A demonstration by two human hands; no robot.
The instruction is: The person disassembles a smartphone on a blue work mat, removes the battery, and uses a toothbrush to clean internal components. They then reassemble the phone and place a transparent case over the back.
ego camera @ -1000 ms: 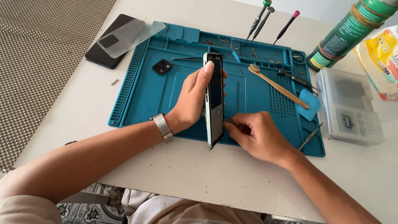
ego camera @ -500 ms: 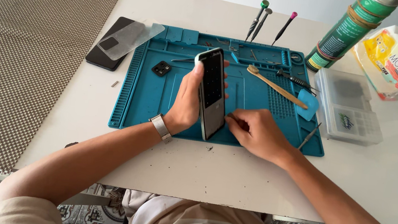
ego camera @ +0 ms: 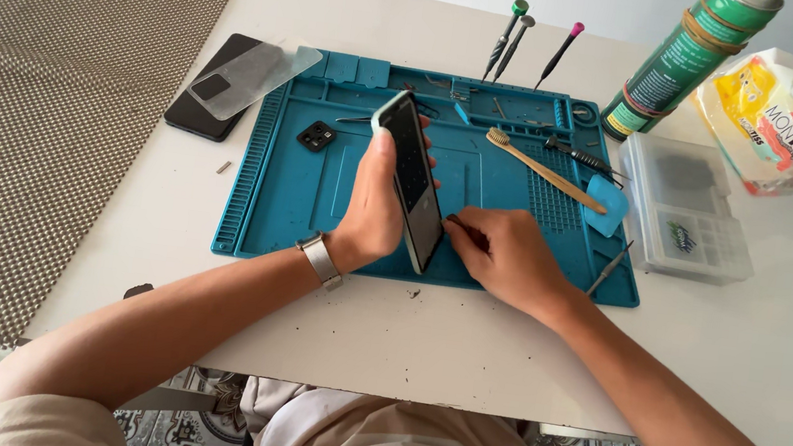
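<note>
My left hand [ego camera: 373, 205] grips a smartphone [ego camera: 412, 180] with a dark screen, tilted on its long edge above the blue work mat [ego camera: 300, 191]. A metal watch sits on that wrist. My right hand [ego camera: 503, 256] rests on the mat just right of the phone's lower end, fingers curled on a small dark tool [ego camera: 461, 229] whose tip touches the phone's edge. A small black camera part [ego camera: 316, 136] lies on the mat to the left.
A wooden toothbrush [ego camera: 544, 171], a blue pick [ego camera: 606, 203] and tweezers lie on the mat. Three screwdrivers [ego camera: 529, 48] sit behind it. A black phone under a clear panel [ego camera: 232, 82], a green can [ego camera: 683, 62], a clear parts box [ego camera: 686, 208], a snack bag [ego camera: 772, 123] and a mesh mat [ego camera: 37, 108] surround it.
The phone has tilted so its screen faces more to the right and up. My right hand has stayed at its lower edge.
</note>
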